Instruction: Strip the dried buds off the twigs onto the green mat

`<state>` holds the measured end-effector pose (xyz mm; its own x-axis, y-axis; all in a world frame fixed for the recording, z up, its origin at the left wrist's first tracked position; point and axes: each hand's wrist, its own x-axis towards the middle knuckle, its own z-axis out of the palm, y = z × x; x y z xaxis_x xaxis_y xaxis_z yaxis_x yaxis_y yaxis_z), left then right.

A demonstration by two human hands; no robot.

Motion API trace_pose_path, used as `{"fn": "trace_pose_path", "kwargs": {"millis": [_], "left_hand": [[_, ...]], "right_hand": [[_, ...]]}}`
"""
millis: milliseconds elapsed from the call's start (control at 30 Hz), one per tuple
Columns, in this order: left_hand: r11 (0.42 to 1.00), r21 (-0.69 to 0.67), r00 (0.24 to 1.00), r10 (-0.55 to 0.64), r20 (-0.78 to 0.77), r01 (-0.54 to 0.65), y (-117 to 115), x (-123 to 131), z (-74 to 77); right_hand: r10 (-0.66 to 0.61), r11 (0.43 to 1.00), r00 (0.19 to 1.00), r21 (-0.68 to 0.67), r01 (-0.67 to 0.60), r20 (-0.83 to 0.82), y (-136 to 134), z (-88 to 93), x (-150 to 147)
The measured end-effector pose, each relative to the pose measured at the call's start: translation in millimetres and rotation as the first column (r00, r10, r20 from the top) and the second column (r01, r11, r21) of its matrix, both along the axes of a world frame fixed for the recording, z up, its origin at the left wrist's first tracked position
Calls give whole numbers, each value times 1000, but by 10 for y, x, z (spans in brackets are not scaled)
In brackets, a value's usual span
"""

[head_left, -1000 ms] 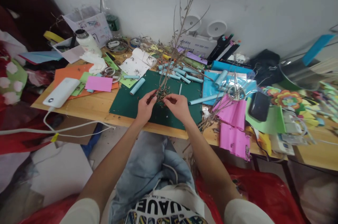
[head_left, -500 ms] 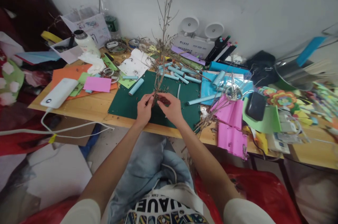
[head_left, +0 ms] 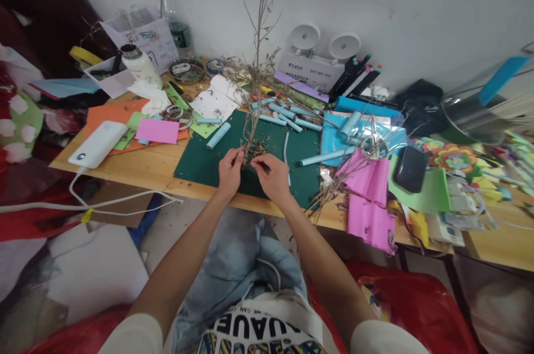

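The dry branch [head_left: 254,101], clamped low in the left hand's [head_left: 230,174] grip near the desk's [head_left: 150,166] front edge, rose lengthwise toward the back edge (right hand [head_left: 272,176] just beside, its grip indiscernible).

Pale wall [head_left: 434,4] (faintly smudged) behind wooden table [head_left: 152,165].

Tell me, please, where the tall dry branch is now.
In the head view, the tall dry branch rises just left of centre, its lower end held by the left hand over the green mat, the right hand close beside.
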<state>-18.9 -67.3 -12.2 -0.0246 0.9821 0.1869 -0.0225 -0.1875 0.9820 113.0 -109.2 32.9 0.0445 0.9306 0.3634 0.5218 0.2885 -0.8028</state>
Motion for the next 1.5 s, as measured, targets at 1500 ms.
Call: {"fn": "trace_pose_path", "kwargs": {"millis": [1500], "left_hand": [[993,31,989,115,-90,-113,-80,33,119]], "right_hand": [[-90,961,908,-275,-29,-410,127,30,-27]]}}
